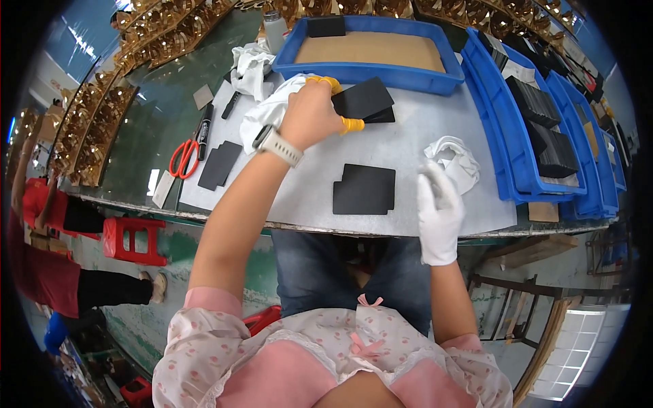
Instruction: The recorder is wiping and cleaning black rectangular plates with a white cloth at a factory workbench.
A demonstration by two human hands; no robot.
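My left hand (314, 112), bare with yellow finger cots (352, 126) on some fingers, is closed at the left edge of a flat black card (364, 99). The card lies at an angle over another black piece on the white sheet (286, 197). My right hand (439, 214), in a white glove, hovers over the table's near edge, fingers loosely extended and nothing visible in them. Between my hands, nearer to me, overlapping black cards (365, 190) rest on the sheet. A crumpled white glove (454, 163) lies just beyond my right hand.
A blue tray (367, 78) at the back holds a black block (326, 26). Blue bins (507, 173) with stacked black pieces (534, 102) stand right. Left lie red-handled scissors (182, 160), a black marker (205, 132), more black cards (220, 165) and white cloths (252, 71).
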